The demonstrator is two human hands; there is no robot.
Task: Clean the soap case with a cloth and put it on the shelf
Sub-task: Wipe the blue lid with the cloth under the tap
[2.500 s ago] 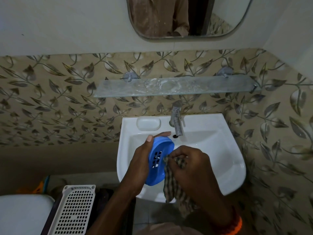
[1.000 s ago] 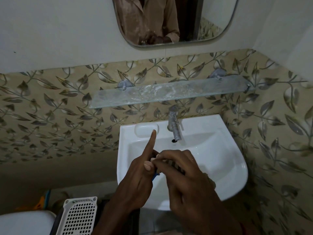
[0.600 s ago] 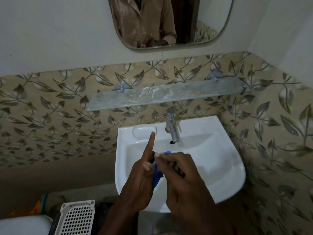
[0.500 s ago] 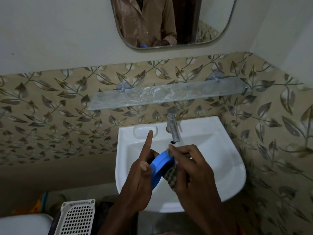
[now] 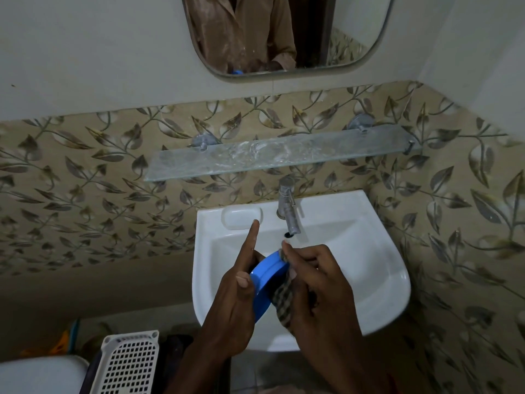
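Observation:
I hold a blue plastic soap case (image 5: 265,282) edge-on over the white sink (image 5: 377,268). My left hand (image 5: 237,300) grips it from the left, thumb on its rim and index finger pointing straight up. My right hand (image 5: 315,282) presses a checked brown cloth (image 5: 282,301) against the case's right face, fingertips at its upper edge. The cloth hangs a little below the case. The glass shelf (image 5: 278,156) is mounted on the tiled wall above the tap and carries nothing.
A metal tap (image 5: 288,206) sticks out over the basin, close above my hands. A moulded soap recess (image 5: 241,217) sits left of it. A mirror (image 5: 284,35) hangs above the shelf. A white perforated basket (image 5: 127,362) stands at lower left.
The soap case has turned from face-on to edge-on between my hands. The cloth has gone to its right side, and my left index finger now points up.

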